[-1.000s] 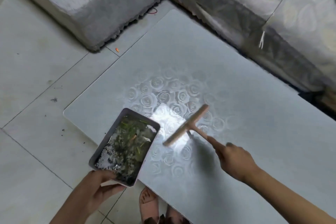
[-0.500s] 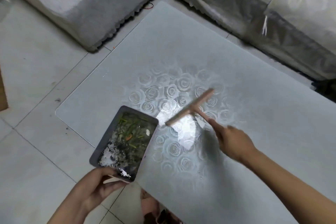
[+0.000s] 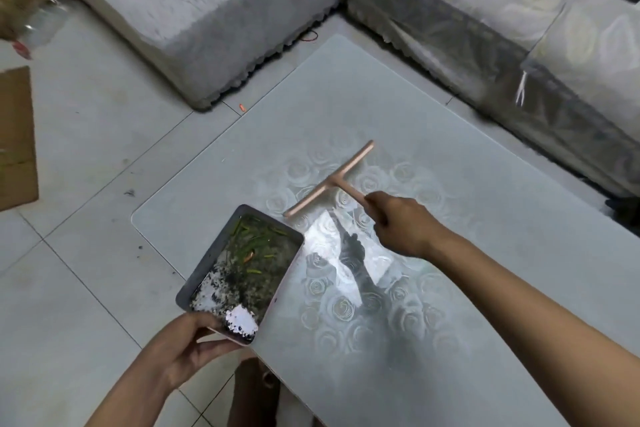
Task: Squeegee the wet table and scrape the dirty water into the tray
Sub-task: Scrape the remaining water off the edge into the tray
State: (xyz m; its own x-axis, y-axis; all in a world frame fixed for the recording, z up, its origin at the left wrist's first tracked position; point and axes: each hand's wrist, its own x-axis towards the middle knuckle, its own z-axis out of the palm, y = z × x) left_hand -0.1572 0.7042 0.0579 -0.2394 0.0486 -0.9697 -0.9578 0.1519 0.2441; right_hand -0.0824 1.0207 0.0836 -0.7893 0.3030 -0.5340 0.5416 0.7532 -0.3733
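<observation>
left hand grips tray at table edge to catch runoff; right hand clutches squeegee beyond it, ready to drag water in

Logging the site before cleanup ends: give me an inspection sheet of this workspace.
Surface: glass table, wet sheen beside the tray.
Job's things: tray holding dirty water and green scraps, at the table's edge; squeegee beyond it.
Clutter: orange scrap and dark crumbs on the tiled floor; cardboard at left.
Grippers: left hand grips the tray's near corner; right hand grips the squeegee handle.
Cables: thin red wire by the sofa base.
Surroundings: covered sofa, tiled floor.
</observation>
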